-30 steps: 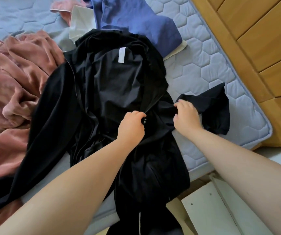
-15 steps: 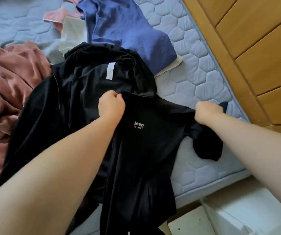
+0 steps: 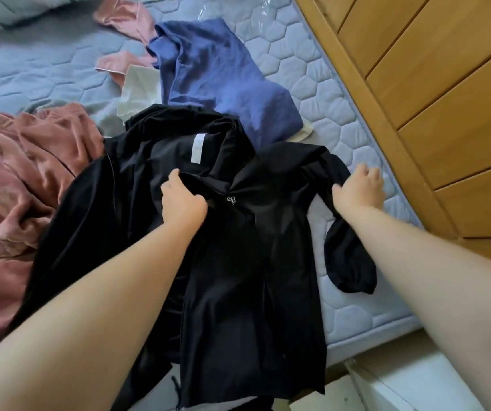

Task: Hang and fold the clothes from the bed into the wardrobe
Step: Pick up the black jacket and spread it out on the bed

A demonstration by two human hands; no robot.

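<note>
What just changed with the black tee [image 3: 238, 262]: half a second back you had both shoulders bunched in fists. Now it's lying front-up on the mattress [image 3: 342, 114], shoulders further up the bed, and a flap of collar has flopped over part of the chest logo.
Right hand [image 3: 360, 188]: you've let go, fingers spread and loose. Only the thumb side touches the tee's shoulder.
Left hand [image 3: 182, 203]: on the collar, thumb laid along the fabric. The fingers are buried in the fold, so I can't tell if you're gripping or just pressing.
What that means: to me the laying-out is basically done and folding is next. I'd flatten that collar first.
Black jacket [image 3: 137, 173]: it's underneath, with the tee overlapping it, so it might drag along when you fold.
Near edge: the tee's hem hangs off the mattress toward you, and the sleeve [image 3: 348, 262] on your right lies close to that corner – easy to lose over the side.
Wooden panelling [image 3: 431, 99]: it runs right beside the bed, with only a thin strip of quilt past your right hand.
Pink garment [image 3: 30, 173]: it's crowding the jacket on your left.
Blue garment [image 3: 217, 84]: it sits just behind the tee's shoulder.
Open room: the bare quilt is up at the far left – not much near you.
</note>
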